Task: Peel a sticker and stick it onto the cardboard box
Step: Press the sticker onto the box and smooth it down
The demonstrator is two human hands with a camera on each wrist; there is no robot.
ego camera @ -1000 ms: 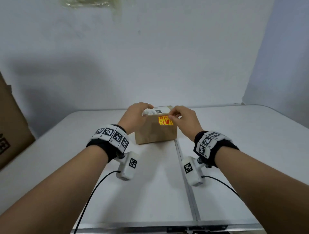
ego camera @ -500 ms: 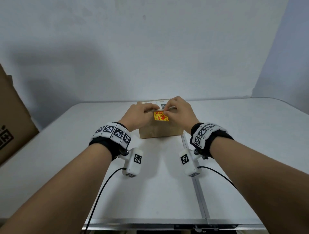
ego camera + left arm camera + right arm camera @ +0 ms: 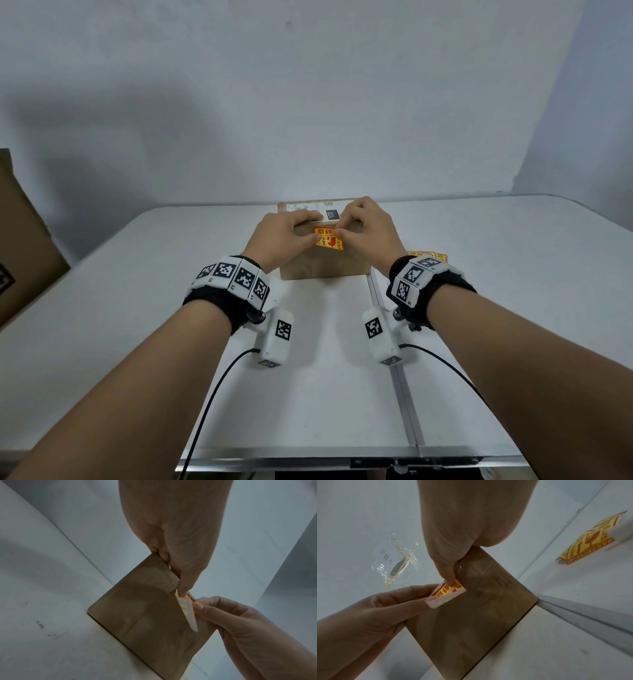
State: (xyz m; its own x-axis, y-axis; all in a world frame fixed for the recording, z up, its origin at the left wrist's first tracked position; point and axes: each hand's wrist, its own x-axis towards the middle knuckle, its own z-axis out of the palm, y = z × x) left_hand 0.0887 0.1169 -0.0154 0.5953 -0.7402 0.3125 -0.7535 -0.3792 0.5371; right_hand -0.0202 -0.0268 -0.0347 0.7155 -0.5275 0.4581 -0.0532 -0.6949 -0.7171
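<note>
Both hands pinch a yellow-and-red sticker (image 3: 328, 238) at the top front edge of the cardboard box (image 3: 322, 265), mid-desk (image 3: 137, 308): left hand (image 3: 286, 233), right hand (image 3: 368, 228). The sticker looks thin, floppy and tacky; best held by its edges.

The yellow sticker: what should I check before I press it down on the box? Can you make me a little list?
1. Both hands hold the sticker: left hand and right hand pinch the yellow sticker. Ok.
2. Sticker is at the cardboard box, on its near face by the top edge. Ok.
3. Backing fully peeled off: cannot tell.
4. Sticker lies flat: not ok, its lower part stands off the box.
5. Box sits flat on the white table. Ok.
</note>
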